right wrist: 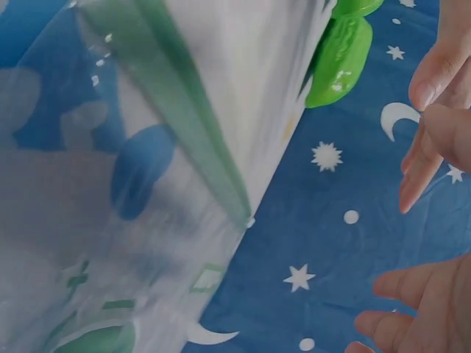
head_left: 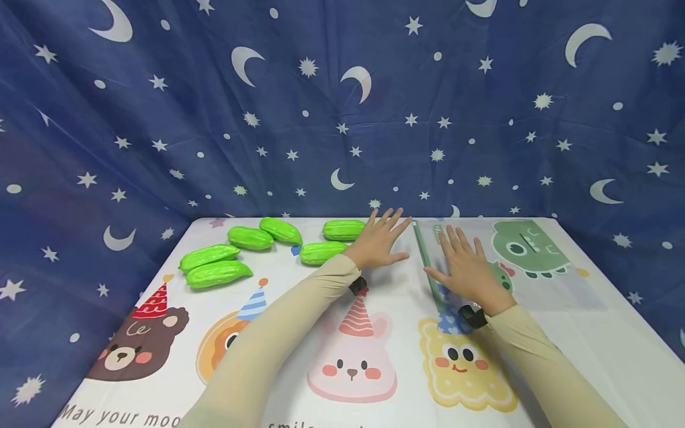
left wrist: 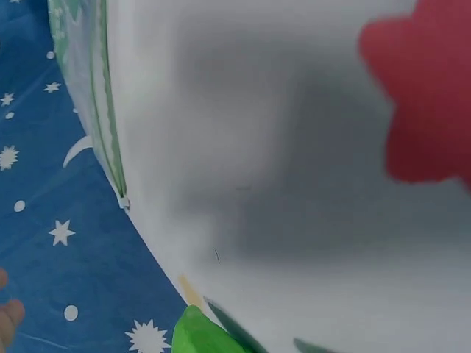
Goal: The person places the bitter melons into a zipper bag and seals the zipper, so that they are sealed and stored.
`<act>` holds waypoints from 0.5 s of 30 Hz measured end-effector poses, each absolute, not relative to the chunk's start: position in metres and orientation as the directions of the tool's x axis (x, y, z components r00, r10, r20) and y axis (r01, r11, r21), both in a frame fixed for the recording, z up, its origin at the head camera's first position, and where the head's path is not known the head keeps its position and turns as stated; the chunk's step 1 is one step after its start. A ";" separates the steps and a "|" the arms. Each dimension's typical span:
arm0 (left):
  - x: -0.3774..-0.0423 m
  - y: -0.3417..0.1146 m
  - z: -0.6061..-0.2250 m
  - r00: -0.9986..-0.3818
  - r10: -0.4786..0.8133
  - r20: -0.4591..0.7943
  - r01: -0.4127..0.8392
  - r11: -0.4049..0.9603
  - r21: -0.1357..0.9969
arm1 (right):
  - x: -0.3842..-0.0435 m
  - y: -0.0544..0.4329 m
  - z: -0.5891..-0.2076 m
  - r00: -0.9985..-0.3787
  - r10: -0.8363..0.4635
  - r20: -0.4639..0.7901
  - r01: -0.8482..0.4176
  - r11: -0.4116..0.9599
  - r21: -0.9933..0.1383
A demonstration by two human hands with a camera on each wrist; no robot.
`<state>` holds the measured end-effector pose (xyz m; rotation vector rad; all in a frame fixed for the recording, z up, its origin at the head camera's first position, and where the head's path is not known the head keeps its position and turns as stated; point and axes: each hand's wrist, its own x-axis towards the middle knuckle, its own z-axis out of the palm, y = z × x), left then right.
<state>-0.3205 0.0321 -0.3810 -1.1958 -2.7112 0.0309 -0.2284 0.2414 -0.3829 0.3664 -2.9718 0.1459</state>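
Left hand [head_left: 377, 244] and right hand [head_left: 467, 268] are hovering unloaded, fingers [head_left: 478, 246] spreading apart.
The right hand is hovering over a flat plastic bag [head_left: 540, 291]; its green strip [head_left: 421, 244] is facing left, probably turning that edge toward the vegetables. Six green vegetables [head_left: 250, 238] are lying in loose pairs beside the left hand, apparently being kept clear of the bag. The white counter [head_left: 626, 351], showing printed party-hatted characters [head_left: 353, 371], is supporting everything. Behind, a blue moon-and-star curtain [head_left: 481, 154] is closing off the room.
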 end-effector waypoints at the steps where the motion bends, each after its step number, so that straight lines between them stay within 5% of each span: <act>1: -0.324 0.034 -0.381 -0.654 0.743 0.144 0.739 0.668 -0.089 | -0.230 0.242 -0.384 -0.960 -0.234 0.153 -0.248 0.966 -0.080; 15: -0.344 0.078 -0.386 -0.614 0.789 -0.010 0.774 0.600 -0.203 | -0.244 0.249 -0.398 -0.967 -0.232 0.103 -0.238 0.970 -0.044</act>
